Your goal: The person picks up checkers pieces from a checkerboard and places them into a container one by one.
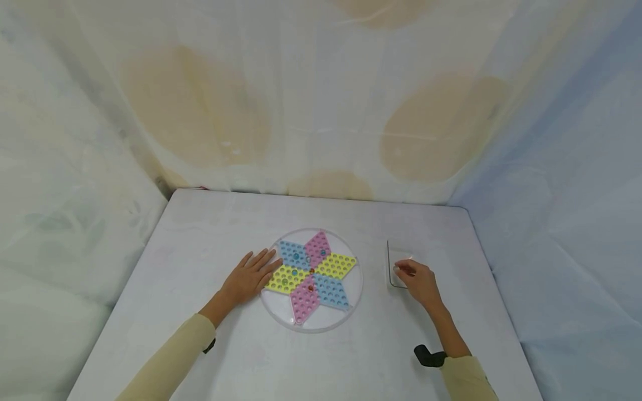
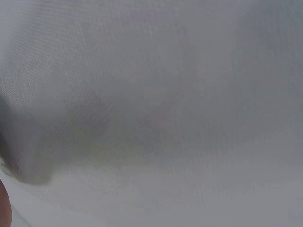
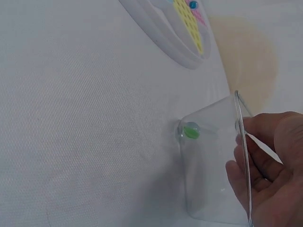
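Note:
A round Chinese checkers board (image 1: pixel 355 289) with pink, yellow and blue star points lies on the table. A few marbles, among them a blue marble (image 1: pixel 294 273) and a red marble (image 1: pixel 311 288), sit in its holes. My left hand (image 1: pixel 247 280) rests with fingers spread over the board's left edge. My right hand (image 3: pixel 272 163) is at a clear plastic box (image 3: pixel 208 175), its fingers behind the rim in the right wrist view. Between thumb and fingertip it pinches a small clear marble (image 3: pixel 238 126). Another marble with a green swirl (image 3: pixel 191 131) lies in a corner of the box.
The white-covered table (image 1: pixel 210 223) bears the board in the middle and the box to its right. Fabric curtains (image 1: pixel 321 111) hang behind and at both sides. The left wrist view shows mostly blurred white cloth (image 2: pixel 165 118).

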### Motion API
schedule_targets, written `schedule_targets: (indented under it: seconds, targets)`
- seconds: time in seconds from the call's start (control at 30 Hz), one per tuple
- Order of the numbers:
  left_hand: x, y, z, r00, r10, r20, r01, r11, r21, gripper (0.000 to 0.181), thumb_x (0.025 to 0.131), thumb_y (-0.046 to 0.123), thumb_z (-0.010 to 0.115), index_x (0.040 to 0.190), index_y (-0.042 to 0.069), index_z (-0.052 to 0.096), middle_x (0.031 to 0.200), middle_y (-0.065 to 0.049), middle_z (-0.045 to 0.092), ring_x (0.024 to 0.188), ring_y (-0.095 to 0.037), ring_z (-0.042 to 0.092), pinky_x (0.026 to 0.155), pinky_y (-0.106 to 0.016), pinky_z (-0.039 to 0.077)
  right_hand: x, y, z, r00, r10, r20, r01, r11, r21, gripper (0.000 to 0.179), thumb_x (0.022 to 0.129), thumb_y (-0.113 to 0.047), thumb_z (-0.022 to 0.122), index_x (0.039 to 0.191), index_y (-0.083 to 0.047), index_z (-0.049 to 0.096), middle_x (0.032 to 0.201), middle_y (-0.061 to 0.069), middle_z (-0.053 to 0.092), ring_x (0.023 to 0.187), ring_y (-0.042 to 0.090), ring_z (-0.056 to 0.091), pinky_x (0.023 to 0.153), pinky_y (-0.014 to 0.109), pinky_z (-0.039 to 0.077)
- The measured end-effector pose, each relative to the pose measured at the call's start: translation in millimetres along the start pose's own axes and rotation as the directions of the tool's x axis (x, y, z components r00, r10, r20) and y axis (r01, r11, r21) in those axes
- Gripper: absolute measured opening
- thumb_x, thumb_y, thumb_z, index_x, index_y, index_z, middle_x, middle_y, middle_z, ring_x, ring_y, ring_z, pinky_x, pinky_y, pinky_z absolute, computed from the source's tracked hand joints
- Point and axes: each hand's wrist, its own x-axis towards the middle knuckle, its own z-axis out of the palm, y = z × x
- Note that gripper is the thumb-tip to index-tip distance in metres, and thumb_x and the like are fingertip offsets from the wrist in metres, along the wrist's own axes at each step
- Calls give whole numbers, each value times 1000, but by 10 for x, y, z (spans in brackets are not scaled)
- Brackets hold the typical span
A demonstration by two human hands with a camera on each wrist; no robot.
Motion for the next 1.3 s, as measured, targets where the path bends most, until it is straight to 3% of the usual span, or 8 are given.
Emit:
schedule_targets:
  seconds: [0.5, 0.93, 1.13, 1.3]
  targets:
    - [-11, -1, 1, 1000, 0, 1, 0, 1000, 5, 53, 107, 39, 38, 158, 23, 34, 164, -6, 22, 151, -28, 16, 120, -52, 11, 19, -43, -22, 997, 21, 79, -18, 999, -40, 21, 94, -5, 68, 113, 4, 70, 105, 18, 71, 100, 37, 66, 83, 49, 55]
    - [-7, 1, 7, 1000, 6, -19, -6, 1000, 8, 53, 107, 39, 39, 157, 24, 35, 164, -5, 23, 150, -28, 18, 120, -51, 11, 22, -62, -17, 991, 57, 118, -48, 996, -82, 20, 93, -7, 67, 110, 2, 71, 102, 14, 71, 96, 33, 67, 71, 37, 55]
    - [-5, 2, -4, 999, 13, -38, -13, 1000, 0, 52, 107, 39, 41, 156, 22, 38, 163, -7, 26, 149, -30, 20, 119, -53, 14, 31, -78, -24, 988, 57, 141, -43, 995, -95, 19, 93, -6, 67, 109, 2, 71, 101, 14, 71, 95, 33, 67, 72, 39, 55]
    - [-1, -1, -5, 1000, -3, -8, 3, 1000, -3, 53, 107, 39, 39, 158, 24, 35, 164, -5, 23, 150, -28, 17, 120, -51, 11, 37, -84, -35, 983, 51, 177, -33, 994, -103, 20, 92, -5, 67, 109, 4, 71, 102, 15, 71, 97, 35, 66, 77, 44, 56]
